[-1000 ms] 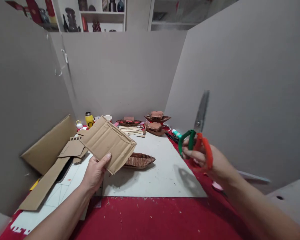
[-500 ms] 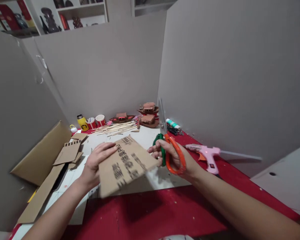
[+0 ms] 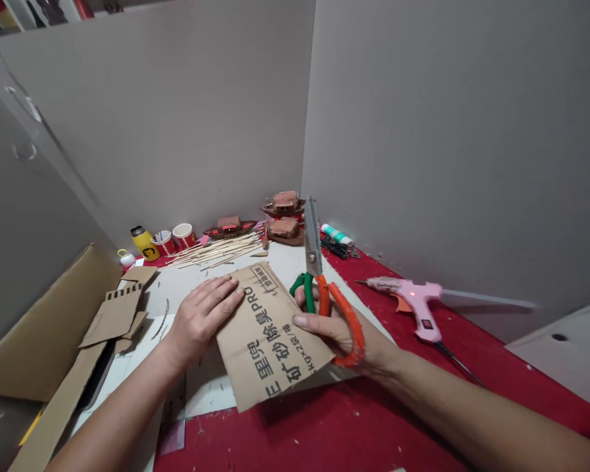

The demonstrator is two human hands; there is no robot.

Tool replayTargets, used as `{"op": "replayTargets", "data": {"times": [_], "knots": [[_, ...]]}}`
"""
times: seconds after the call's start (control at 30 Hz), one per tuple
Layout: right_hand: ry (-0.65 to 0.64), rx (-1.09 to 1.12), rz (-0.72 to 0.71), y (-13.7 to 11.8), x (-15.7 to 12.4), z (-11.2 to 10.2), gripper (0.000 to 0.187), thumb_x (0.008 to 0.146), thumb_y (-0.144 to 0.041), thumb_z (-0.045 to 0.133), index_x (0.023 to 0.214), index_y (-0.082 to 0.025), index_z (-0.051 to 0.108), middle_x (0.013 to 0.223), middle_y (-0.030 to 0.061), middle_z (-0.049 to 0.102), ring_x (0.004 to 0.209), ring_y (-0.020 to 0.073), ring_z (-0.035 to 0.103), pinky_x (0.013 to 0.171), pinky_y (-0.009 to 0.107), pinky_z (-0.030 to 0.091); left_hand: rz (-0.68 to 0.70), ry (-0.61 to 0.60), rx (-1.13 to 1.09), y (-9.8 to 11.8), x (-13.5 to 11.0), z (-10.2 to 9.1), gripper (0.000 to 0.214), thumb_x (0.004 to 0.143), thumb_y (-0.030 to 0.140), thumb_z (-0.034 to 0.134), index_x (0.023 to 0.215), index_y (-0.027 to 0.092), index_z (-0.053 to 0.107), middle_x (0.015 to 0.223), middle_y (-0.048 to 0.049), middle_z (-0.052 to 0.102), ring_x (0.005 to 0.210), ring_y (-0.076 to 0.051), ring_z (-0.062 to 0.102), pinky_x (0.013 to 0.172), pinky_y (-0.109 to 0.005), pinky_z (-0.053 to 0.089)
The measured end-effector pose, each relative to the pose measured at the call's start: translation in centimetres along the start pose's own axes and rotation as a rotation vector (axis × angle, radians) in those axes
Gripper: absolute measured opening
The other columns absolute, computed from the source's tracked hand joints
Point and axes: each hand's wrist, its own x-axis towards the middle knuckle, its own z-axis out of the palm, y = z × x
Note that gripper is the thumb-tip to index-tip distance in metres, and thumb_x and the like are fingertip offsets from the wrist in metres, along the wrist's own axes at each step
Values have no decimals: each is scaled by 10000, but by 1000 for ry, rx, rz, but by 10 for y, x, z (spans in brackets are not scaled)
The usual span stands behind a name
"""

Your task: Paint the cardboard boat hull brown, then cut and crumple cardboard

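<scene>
A printed piece of cardboard is held tilted above the table. My left hand grips its left edge, fingers lying over the top face and thumb hidden beneath. In my right hand is a pair of scissors, blades together and pointing up and away, with one orange and one green handle. The right thumb also presses on the cardboard's right edge, so both hands touch the sheet.
Cardboard scraps and a large cardboard panel lie left. Thin wooden sticks, paper cups, a yellow bottle and model boats stand at the back. A pink glue gun rests right on the red tablecloth.
The right thumb has come onto the cardboard's right edge, and the sheet has turned to face me more. The scissors still point up. The view has tipped down and shifted right.
</scene>
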Motion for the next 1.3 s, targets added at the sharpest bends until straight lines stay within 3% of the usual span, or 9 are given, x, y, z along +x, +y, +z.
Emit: {"op": "replayTargets", "data": {"times": [0.23, 0.43, 0.6, 0.73, 0.87, 1.03, 1.17, 1.23, 1.3], "knots": [[-75, -50, -39, -1, -8, -7, 465, 694, -343, 881, 972, -263, 516, 809, -45, 631, 675, 160, 661, 627, 295, 545, 3, -130, 13, 12, 8, -3, 406, 932, 117, 532, 1319, 143, 650, 1298, -174, 683, 1210, -301, 664, 994, -450, 575], [-61, -62, -124, -3, -9, -8, 449, 686, -359, 875, 959, -255, 534, 814, -24, 619, 656, 167, 648, 611, 321, 569, -88, 6, -35, 22, 14, -14, 507, 885, 139, 640, 1386, 207, 598, 1307, -155, 699, 1212, -283, 667, 1016, -458, 561], [-33, -54, -198, 1, -7, -13, 460, 698, -351, 874, 977, -284, 513, 890, -18, 632, 746, 199, 676, 672, 358, 587, -629, 211, -426, 27, 16, -26, 720, 873, 229, 674, 1538, 277, 401, 1553, -141, 486, 1416, -313, 473, 1140, -531, 431], [-69, -58, -186, 5, -11, -8, 445, 725, -371, 859, 967, -280, 496, 899, -17, 634, 759, 206, 687, 686, 374, 586, -1082, 147, -1270, 48, 17, -27, 582, 852, 539, 659, 1325, 201, 637, 1207, -164, 734, 1103, -349, 704, 855, -466, 612], [-143, -164, -170, 7, -18, -1, 375, 770, -389, 825, 948, -262, 520, 877, -14, 644, 748, 186, 677, 687, 349, 576, -1214, 100, -1527, 70, 22, -20, 475, 765, 460, 790, 1133, 166, 725, 1054, -153, 779, 972, -331, 740, 827, -444, 611], [31, -406, -427, 1, -12, -5, 306, 793, -424, 800, 967, -233, 636, 923, 25, 684, 783, 172, 666, 708, 308, 557, -1249, 281, -1436, 64, 20, -25, 568, 765, 385, 814, 1274, 181, 665, 1138, -137, 771, 1003, -312, 735, 875, -431, 612], [138, -265, -423, -3, -1, -10, 381, 760, -460, 825, 959, -213, 615, 906, 59, 726, 687, 176, 683, 607, 300, 562, -1202, 425, -1178, 53, 10, -37, 548, 775, 450, 794, 1244, 183, 698, 1120, -116, 781, 992, -303, 737, 848, -406, 628], [144, -198, -381, -3, 2, -12, 399, 757, -474, 825, 954, -206, 605, 836, 48, 720, 631, 161, 659, 549, 278, 548, -1102, 429, -910, 51, 6, -41, 428, 830, 437, 743, 1177, 187, 744, 1097, -106, 789, 1005, -296, 737, 875, -397, 620], [121, -164, -360, -2, 4, -12, 383, 776, -484, 807, 939, -205, 602, 805, 34, 708, 601, 143, 636, 522, 259, 536, -823, 346, -613, 49, 1, -43, 324, 893, 339, 677, 1188, 225, 751, 1125, -89, 785, 1049, -281, 732, 940, -393, 593]]}}
